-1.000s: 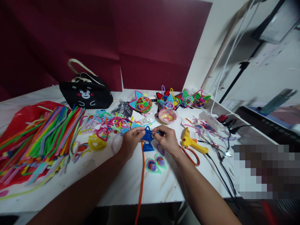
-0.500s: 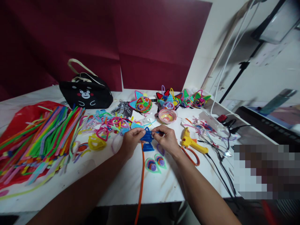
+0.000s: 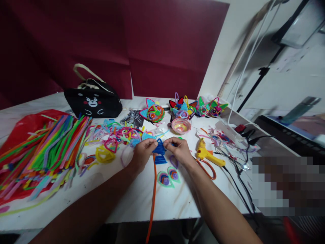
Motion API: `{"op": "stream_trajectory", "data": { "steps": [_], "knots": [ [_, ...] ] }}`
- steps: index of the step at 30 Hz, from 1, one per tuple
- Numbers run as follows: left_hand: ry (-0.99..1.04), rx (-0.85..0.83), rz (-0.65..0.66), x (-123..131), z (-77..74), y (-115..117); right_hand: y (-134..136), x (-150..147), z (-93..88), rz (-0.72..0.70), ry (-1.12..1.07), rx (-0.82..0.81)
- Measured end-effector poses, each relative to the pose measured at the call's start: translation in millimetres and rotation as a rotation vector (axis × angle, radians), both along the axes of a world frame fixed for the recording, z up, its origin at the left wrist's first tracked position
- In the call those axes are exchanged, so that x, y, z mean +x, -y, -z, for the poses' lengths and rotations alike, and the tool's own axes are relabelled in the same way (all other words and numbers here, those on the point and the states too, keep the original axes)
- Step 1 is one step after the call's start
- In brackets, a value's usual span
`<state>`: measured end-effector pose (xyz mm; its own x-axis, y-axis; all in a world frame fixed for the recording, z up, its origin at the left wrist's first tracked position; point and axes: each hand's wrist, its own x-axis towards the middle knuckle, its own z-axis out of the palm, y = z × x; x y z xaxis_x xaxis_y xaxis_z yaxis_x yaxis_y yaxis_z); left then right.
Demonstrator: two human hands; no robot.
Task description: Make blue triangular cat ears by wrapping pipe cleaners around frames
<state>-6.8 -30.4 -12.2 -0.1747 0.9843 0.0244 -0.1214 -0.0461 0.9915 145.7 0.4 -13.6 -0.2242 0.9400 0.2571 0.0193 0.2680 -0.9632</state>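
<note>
Triangle (image 3: pixel 159 148), blue and fuzzy, is between the two hands, just over the white table (image 3: pixel 182 203). The left hand (image 3: pixel 144 151) pinches its left side with thumb and fingers. The right hand (image 3: pixel 179 150) is at the other side, its thumb and finger close together by the edge. I cannot tell if they grip a bit of the fuzz too.

A second blue piece (image 3: pixel 160 159) is just below. An orange stick (image 3: pixel 154 189) starts by the left hand and runs down past the front of the table. Two big eyes (image 3: pixel 164 179) with green rims lie side by side, near a purple loop (image 3: pixel 173 158).

A yellow glue gun (image 3: pixel 209 156) with a black cord lies to the right of the right hand. Farther back is a pink bowl (image 3: pixel 181 126), and behind it are bright cat heads (image 3: pixel 203 108) with pointy ears. Over on the left, lots of fuzzy sticks (image 3: pixel 58 145) lie on red plastic (image 3: pixel 27 122). Behind them is a black bag (image 3: pixel 108 105) with a bear face.
</note>
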Motion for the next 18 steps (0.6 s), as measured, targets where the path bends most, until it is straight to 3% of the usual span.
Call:
{"op": "stream_trajectory", "data": {
  "steps": [9,18],
  "knots": [
    [-0.009,0.013,0.079,-1.6,4.1,-0.9,0.4,0.9,-2.1,-0.087,-0.125,-0.154],
    [0.074,-0.045,0.180,-2.5,-3.9,1.7,2.2,4.5,-7.6,-0.200,-0.224,-0.238]
  ]
}}
